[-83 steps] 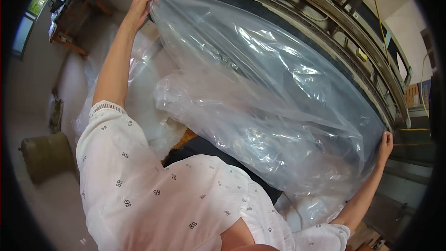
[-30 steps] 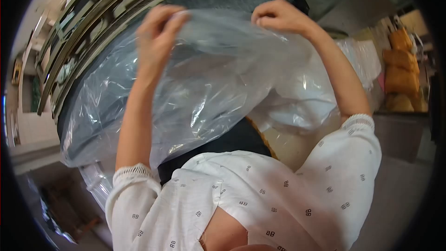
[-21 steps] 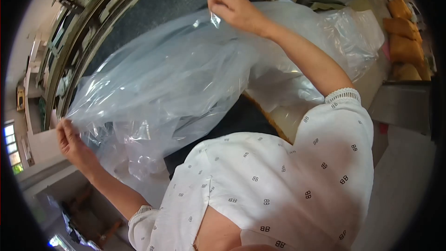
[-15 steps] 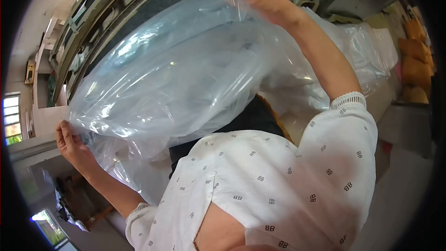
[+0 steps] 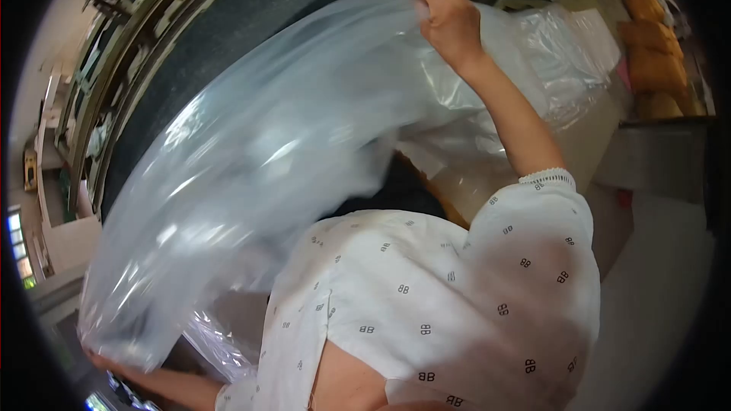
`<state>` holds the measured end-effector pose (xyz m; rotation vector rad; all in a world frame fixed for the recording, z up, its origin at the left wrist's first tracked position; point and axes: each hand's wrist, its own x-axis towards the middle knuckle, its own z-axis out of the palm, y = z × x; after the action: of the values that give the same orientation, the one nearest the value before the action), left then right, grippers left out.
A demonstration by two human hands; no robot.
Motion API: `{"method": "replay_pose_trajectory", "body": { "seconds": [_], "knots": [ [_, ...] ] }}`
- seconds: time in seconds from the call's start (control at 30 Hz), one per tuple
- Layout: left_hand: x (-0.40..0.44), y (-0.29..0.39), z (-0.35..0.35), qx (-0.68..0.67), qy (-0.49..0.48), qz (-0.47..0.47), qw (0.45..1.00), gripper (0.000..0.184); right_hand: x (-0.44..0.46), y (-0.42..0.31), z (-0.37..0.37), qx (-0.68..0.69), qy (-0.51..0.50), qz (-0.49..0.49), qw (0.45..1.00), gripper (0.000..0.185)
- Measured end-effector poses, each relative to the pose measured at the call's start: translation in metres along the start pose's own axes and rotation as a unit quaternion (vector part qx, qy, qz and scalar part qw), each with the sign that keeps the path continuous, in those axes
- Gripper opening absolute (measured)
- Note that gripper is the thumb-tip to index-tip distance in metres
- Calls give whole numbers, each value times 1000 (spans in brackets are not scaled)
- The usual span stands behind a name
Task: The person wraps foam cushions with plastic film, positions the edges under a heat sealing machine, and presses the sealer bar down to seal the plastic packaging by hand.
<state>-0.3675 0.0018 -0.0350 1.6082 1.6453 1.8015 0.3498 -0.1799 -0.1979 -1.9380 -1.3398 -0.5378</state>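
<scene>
A large, clear plastic sheet (image 5: 251,129) billows across the view in front of me, blurred in places by motion. Its far edge is pinched in my right hand (image 5: 453,27), high in the view over a dark work surface (image 5: 251,15). At the lower left, my left hand (image 5: 99,360) is at the sheet's other end, where the film draws together. Film and shadow cover most of those fingers, but the sheet stretches down to them. More of the clear plastic lies bunched to the right, beyond my right forearm.
Long metal rails (image 5: 114,68) of a machine or frame run along the left of the dark surface. Brown-orange bundles (image 5: 651,53) are stacked at the far right, near a grey cabinet or box (image 5: 662,160). A window (image 5: 20,251) shows at the left.
My left hand has moved down and outward, pulling the sheet longer to the lower left. My right hand has shifted right and slightly lower in the view, still at the far edge.
</scene>
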Motion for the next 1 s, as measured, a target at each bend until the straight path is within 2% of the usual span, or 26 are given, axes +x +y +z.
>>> {"method": "replay_pose_trajectory", "body": {
  "seconds": [0.1,0.2,0.27,0.33,0.37,0.4,0.43,0.47,0.53,0.57,0.6,0.67,0.7,0.73,0.77,0.83,0.87,0.9,0.93,0.97,1.0],
  "knots": [
    [28,-28,-12,-6,13,-15,1000,25,-52,39,-2,-58,-26,59,996,40],
    [36,-74,10,36,-13,-17,999,24,-116,82,-22,-124,-79,159,976,38],
    [40,-107,38,63,-40,-7,997,24,-184,144,-53,-184,-130,243,944,40],
    [41,-136,74,84,-63,6,994,24,-255,207,-115,-260,-119,303,909,42],
    [44,-149,92,101,-74,19,992,24,-304,256,-160,-377,-170,311,856,39],
    [43,-162,108,113,-83,26,990,24,-303,232,-204,-417,-191,441,771,36],
    [42,-171,124,128,-90,32,987,24,-320,257,-255,-398,-136,536,732,30],
    [43,-181,139,139,-94,42,985,23,-316,259,-296,-416,-77,582,695,28],
    [43,-199,168,157,-100,52,981,23,-222,174,-315,-556,-46,542,629,27],
    [39,-204,177,166,-100,56,979,23,-214,179,-328,-652,-33,392,648,25],
    [37,-209,185,170,-98,60,979,23,-205,187,-337,-728,-24,231,645,23],
    [37,-219,197,186,-97,64,976,23,-166,176,-306,-549,-164,210,792,17],
    [36,-221,199,195,-96,66,974,23,-172,192,-296,-504,-356,148,773,20],
    [35,-223,200,204,-94,67,972,23,-186,217,-279,-435,-535,80,720,23],
    [35,-224,200,213,-91,70,970,22,-196,266,-260,-515,-451,102,721,24],
    [38,-229,205,224,-89,72,968,22,-151,280,-238,-538,-242,165,790,24],
    [38,-232,203,233,-83,72,966,22,-81,239,-219,-475,-115,197,850,24],
    [38,-236,204,240,-82,71,965,22,-38,233,-201,-461,10,204,864,19],
    [39,-237,204,242,-80,72,964,22,-12,251,-188,-405,-15,117,906,22],
    [39,-236,204,246,-79,75,963,22,24,234,-163,-448,-180,208,851,18],
    [39,-237,201,248,-80,76,963,22,45,274,-144,-414,-315,202,830,20]
  ]
}}
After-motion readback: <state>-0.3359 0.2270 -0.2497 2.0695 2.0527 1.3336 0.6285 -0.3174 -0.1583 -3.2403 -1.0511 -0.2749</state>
